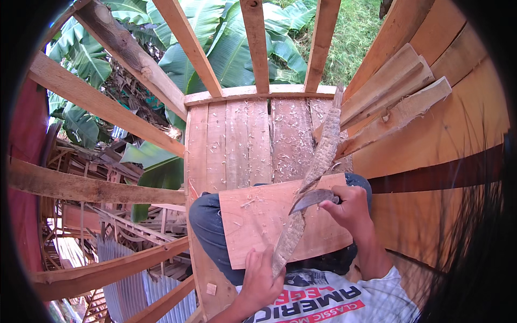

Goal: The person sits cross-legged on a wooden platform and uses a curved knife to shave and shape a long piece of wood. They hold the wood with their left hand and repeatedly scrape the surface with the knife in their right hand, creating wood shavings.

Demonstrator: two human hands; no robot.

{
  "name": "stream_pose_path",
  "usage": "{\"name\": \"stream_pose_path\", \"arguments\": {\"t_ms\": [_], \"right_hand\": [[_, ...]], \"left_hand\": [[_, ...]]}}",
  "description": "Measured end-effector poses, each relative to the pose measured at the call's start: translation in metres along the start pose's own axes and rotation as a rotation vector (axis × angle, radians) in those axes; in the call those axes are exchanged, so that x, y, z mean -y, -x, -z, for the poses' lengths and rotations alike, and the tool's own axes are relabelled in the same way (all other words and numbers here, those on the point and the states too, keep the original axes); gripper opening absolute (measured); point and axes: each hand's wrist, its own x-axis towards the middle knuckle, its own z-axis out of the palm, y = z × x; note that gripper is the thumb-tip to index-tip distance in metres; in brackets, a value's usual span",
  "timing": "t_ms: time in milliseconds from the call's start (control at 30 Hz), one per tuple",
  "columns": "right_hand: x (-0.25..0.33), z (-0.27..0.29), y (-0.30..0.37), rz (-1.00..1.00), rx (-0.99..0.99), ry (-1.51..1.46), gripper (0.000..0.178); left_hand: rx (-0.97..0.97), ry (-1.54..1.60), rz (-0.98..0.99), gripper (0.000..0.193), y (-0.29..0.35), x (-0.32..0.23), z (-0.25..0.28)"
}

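Note:
A long, rough, bark-textured stick slants across a flat wooden board on my lap. My left hand is closed around the stick's lower end, close to my shirt. In my right hand is a knife with a broad, curved blade; my fingers hide most of its handle. The blade lies across the stick about midway, touching it or just over it; I cannot tell which. A few thin shavings rest on the board.
The plank floor ahead is strewn with shavings. Rough timber pieces lean at the right by the plank wall. Slatted wooden railings run along the left and front, with banana leaves and corrugated sheets beyond.

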Motion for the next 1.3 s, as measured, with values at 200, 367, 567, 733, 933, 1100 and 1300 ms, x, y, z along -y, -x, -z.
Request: {"name": "stream_pose_path", "arguments": {"t_ms": [200,367,567,733,933,1100,1300], "right_hand": [[-0.011,-0.003,-0.007,-0.001,-0.180,0.084,0.055],[0.008,-0.008,0.014,-0.126,0.055,-0.247,0.049],[0.024,-0.025,0.048,-0.321,0.178,-0.791,0.043],[0.043,-0.030,0.054,-0.379,0.315,-1.170,0.051],[0.041,-0.019,0.053,-0.413,0.486,-1.210,0.037],[0.037,-0.019,0.054,-0.472,0.460,-1.395,0.035],[0.035,-0.031,0.059,-0.638,0.293,-1.502,0.031]], "left_hand": [[0.133,0.153,0.134,0.053,-0.004,-0.008,0.004],[0.317,0.794,0.224,0.050,-0.012,0.006,0.006],[0.575,1.483,0.216,0.051,-0.043,0.021,0.010],[0.435,1.460,0.261,0.049,-0.060,0.017,0.001],[0.272,1.384,0.135,0.055,-0.083,0.004,-0.002],[0.329,1.281,0.110,0.060,-0.091,-0.003,0.004],[0.310,1.138,0.116,0.058,-0.080,0.006,0.005]]}}
